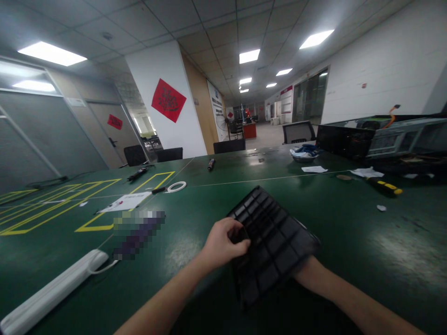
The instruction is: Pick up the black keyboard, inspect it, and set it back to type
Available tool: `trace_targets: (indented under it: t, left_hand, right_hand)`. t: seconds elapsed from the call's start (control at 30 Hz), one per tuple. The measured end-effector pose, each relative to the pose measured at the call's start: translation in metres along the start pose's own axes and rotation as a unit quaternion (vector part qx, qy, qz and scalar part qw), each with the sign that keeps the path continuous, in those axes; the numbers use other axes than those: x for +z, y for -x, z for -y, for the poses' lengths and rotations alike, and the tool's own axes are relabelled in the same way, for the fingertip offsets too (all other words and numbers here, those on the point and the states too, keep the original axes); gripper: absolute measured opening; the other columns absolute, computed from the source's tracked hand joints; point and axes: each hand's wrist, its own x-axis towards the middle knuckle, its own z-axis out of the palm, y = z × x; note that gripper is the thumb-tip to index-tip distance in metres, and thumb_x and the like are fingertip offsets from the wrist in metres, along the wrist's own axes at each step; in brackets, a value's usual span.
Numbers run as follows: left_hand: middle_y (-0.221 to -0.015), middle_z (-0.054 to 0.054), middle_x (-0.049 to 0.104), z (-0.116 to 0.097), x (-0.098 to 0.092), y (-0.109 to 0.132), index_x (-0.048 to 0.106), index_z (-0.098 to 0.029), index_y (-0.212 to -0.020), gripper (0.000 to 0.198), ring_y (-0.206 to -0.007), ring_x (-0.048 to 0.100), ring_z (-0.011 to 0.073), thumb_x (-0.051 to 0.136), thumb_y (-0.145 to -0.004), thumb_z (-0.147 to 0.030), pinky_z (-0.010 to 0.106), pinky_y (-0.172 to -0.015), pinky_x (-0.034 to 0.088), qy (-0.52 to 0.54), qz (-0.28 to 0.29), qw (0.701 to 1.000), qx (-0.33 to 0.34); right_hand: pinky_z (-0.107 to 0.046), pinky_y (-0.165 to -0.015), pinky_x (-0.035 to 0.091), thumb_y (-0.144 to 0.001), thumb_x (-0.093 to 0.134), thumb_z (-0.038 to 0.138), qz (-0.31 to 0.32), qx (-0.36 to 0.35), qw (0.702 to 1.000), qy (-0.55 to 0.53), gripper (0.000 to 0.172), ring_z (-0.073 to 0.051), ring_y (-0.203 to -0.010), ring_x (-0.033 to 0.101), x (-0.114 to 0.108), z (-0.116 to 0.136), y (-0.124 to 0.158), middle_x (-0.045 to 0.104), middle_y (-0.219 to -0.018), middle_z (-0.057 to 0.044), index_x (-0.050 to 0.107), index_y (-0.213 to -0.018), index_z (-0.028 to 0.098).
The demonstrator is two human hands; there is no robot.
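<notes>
A black plastic tray, divided by ridges into a grid of compartments, is held tilted above the green table. My right hand supports it from beneath at the right edge, its fingers hidden behind the tray. At the tray's left side, my left hand has thumb and fingers curled together in a pinch over the compartments. Whatever lies between those fingertips is too small and blurred to name.
A white power strip lies at left near a blurred purple item. Farther back are a tape roll, a paper sheet and a dark marker-like tube. A yellow-black screwdriver and an opened computer case occupy the right.
</notes>
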Motion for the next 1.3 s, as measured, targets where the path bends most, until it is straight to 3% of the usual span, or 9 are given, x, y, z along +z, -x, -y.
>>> trace_targets:
  t: [0.17,0.27,0.5,0.63,0.77,0.87,1.0,1.13,1.3]
  left_hand:
    - [-0.067,0.004,0.061,0.059,-0.043,-0.046,0.062,-0.015,-0.077,0.04,-0.062,0.056,0.0155,0.046,-0.068,-0.051,0.022,-0.052,0.037,-0.144,-0.087,0.968,-0.185]
    - [-0.076,0.009,0.065,0.095,-0.063,-0.071,0.065,-0.016,-0.072,0.045,-0.075,0.06,0.0223,0.042,-0.067,-0.054,0.025,-0.057,0.04,-0.26,-0.063,0.916,-0.299]
    - [-0.089,0.019,0.064,0.134,-0.062,-0.087,0.065,-0.007,-0.085,0.055,-0.086,0.058,0.0327,0.047,-0.062,-0.054,0.035,-0.065,0.045,-0.3,-0.065,0.877,-0.371]
    - [-0.089,0.019,0.064,0.137,-0.055,-0.088,0.065,-0.008,-0.085,0.051,-0.084,0.059,0.0329,0.048,-0.063,-0.051,0.037,-0.064,0.046,-0.308,-0.061,0.874,-0.371]
    - [-0.095,0.021,0.061,0.127,-0.058,-0.076,0.062,-0.005,-0.09,0.043,-0.09,0.057,0.032,0.037,-0.075,-0.036,0.038,-0.072,0.044,-0.333,-0.069,0.88,-0.331]
    - [-0.102,0.015,0.059,0.116,-0.06,-0.046,0.057,-0.009,-0.101,0.037,-0.097,0.054,0.0225,0.031,-0.075,-0.014,0.03,-0.083,0.04,-0.339,-0.056,0.9,-0.269]
    - [-0.108,0.008,0.055,0.107,-0.056,0.015,0.049,-0.012,-0.112,0.053,-0.101,0.051,0.0153,0.029,-0.065,0.002,0.025,-0.089,0.036,-0.301,-0.016,0.941,-0.155]
    - [-0.111,0.006,0.053,0.103,-0.049,0.053,0.053,-0.017,-0.106,0.049,-0.101,0.05,0.0153,0.027,-0.069,0.001,0.028,-0.09,0.036,-0.254,0.005,0.959,-0.127]
    - [-0.102,0.007,0.055,0.1,-0.048,0.052,0.057,-0.017,-0.099,0.032,-0.093,0.052,0.0175,0.031,-0.08,-0.016,0.03,-0.086,0.039,-0.25,0.01,0.963,-0.1]
  right_hand:
    - [-0.037,-0.093,0.033,-0.064,0.062,0.035,0.035,0.04,0.995,0.083,0.04,-0.019,-0.106,0.039,-0.009,0.01,-0.001,0.046,-0.108,-0.001,0.052,-0.102,0.028]
    - [-0.034,-0.09,0.035,-0.064,0.061,0.036,0.038,0.062,0.993,0.09,0.039,-0.016,-0.103,0.041,-0.009,0.014,-0.002,0.043,-0.109,0.0,0.05,-0.102,0.03]
    - [-0.03,-0.089,0.035,-0.063,0.062,0.033,0.043,0.068,0.993,0.091,0.038,-0.014,-0.101,0.041,-0.008,0.015,-0.002,0.042,-0.108,0.001,0.051,-0.099,0.03]
    - [-0.031,-0.089,0.035,-0.063,0.063,0.033,0.047,0.066,0.993,0.09,0.039,-0.014,-0.101,0.042,-0.008,0.016,-0.002,0.043,-0.108,0.0,0.051,-0.1,0.03]
    - [-0.031,-0.088,0.036,-0.064,0.062,0.034,0.051,0.072,0.992,0.086,0.038,-0.015,-0.101,0.041,-0.009,0.017,-0.003,0.042,-0.109,-0.001,0.051,-0.1,0.029]
    - [-0.033,-0.089,0.036,-0.064,0.061,0.035,0.052,0.075,0.992,0.084,0.039,-0.016,-0.102,0.041,-0.01,0.017,-0.002,0.041,-0.11,-0.001,0.051,-0.101,0.029]
    - [-0.036,-0.089,0.036,-0.065,0.06,0.038,0.058,0.074,0.992,0.085,0.039,-0.017,-0.103,0.04,-0.01,0.017,-0.001,0.041,-0.112,-0.001,0.05,-0.102,0.03]
    - [-0.037,-0.09,0.035,-0.065,0.06,0.039,0.059,0.068,0.991,0.094,0.04,-0.018,-0.103,0.04,-0.009,0.015,0.0,0.041,-0.111,-0.002,0.05,-0.102,0.029]
    - [-0.036,-0.091,0.036,-0.065,0.061,0.038,0.046,0.072,0.992,0.088,0.043,-0.017,-0.103,0.041,-0.007,0.015,0.003,0.041,-0.112,-0.001,0.049,-0.105,0.031]
